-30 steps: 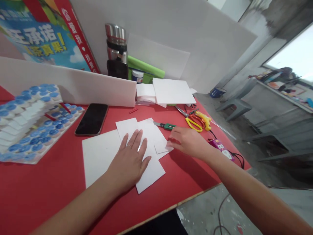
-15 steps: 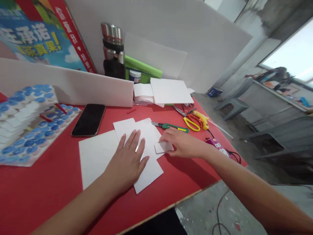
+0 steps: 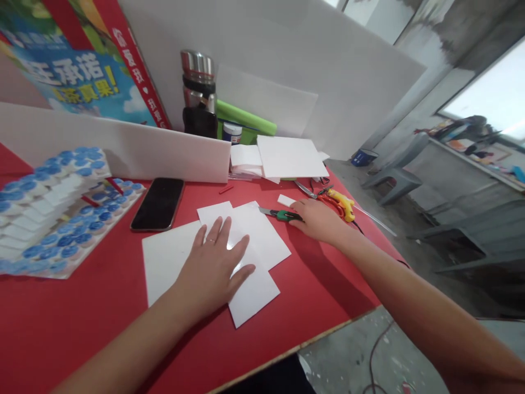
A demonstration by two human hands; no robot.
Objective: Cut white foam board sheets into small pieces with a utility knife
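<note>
1. on the red table (image 3: 82, 306), left hand (image 3: 217, 262) lies flat, fingers spread, on the white sheets (image 3: 256, 295); grips nothing.
2. small white piece (image 3: 286, 200) has moved off the sheets to beyond the cutter (image 3: 283, 215).
3. right hand (image 3: 318, 221): fingers curved at its end; can't tell if pinched.
4. likely being set aside; sheets' right corner now bare.

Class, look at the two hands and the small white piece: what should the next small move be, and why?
Probably, the right hand should leave the small white piece on the red table: the piece is at its fingertips, beyond the green cutter and clear of the larger white sheets, over which the left hand lies spread.
</note>
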